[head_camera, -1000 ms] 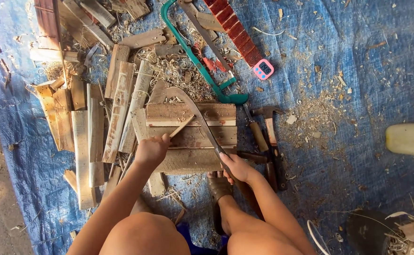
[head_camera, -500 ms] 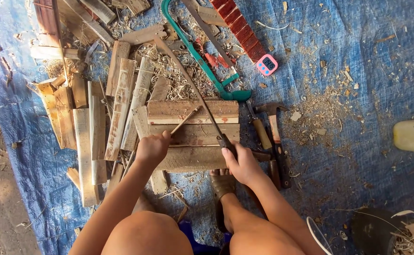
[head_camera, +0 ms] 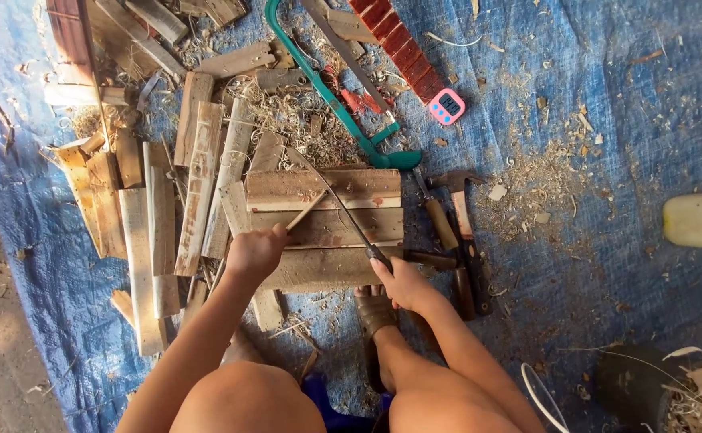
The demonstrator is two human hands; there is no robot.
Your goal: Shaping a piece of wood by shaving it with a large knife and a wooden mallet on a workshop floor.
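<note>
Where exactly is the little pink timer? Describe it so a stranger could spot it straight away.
Start from the blue tarp that covers the ground and find the green hacksaw lying above the wooden block. Right of the saw runs a strip of red slats; the pink timer lies at its lower end. It is the only pink thing there, small, with a dark screen.

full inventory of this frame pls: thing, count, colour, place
thin wooden stick: 1, pale, in left hand, on the block
long knife: 1, dark curved blade, in right hand, across the stick
plank block: 1, brown, centre
wood offcuts: many, tan, left of block
shavings: a heap, pale, above block
hacksaw: 1, green frame, top centre
timer: 1, pink, top centre-right
hammer: 1, dark head, right of block
tarp: 1, blue, under everything
left hand: grips the stick
right hand: grips the knife handle
</note>
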